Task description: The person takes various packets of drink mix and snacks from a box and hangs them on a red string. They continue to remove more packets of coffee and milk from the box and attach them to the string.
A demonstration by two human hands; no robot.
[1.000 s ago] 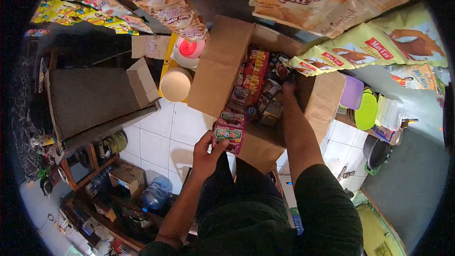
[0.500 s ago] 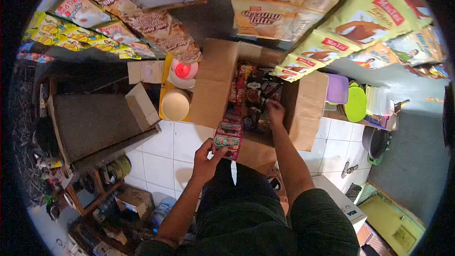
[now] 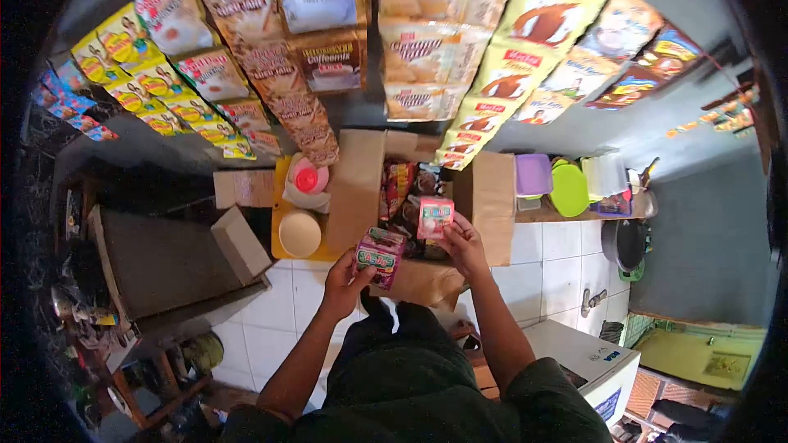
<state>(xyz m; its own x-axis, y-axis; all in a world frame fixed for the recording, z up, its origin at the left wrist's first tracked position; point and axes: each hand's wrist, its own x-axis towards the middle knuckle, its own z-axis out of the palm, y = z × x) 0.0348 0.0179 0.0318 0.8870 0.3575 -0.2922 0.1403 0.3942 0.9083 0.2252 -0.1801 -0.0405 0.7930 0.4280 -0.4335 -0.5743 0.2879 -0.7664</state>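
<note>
My left hand [image 3: 346, 285] is closed on a strip of purple drink sachets [image 3: 377, 260], thumb over the front, held at the near left corner of a cardboard box [image 3: 492, 205]. In my right hand [image 3: 464, 248] is a pink sachet [image 3: 435, 218], pinched at its lower right edge and facing me over the box opening. Below it in the box lie red sachets [image 3: 399, 183] and dark brown sachets, partly hidden by the pink one. The box flaps stand open to both sides.
Strips of coffee sachets [image 3: 320, 61] and yellow sachets [image 3: 525, 41] hang in front above the box. Left of it are a cream round container [image 3: 300, 235] and a pink lid [image 3: 307, 180]. Purple [image 3: 533, 174] and green plastic lids [image 3: 569, 190] stand right.
My right hand has come up out of the box with the pink sachet and turned it toward me. The left hand still holds the purple strip. My view has tilted up toward the hanging sachets.
</note>
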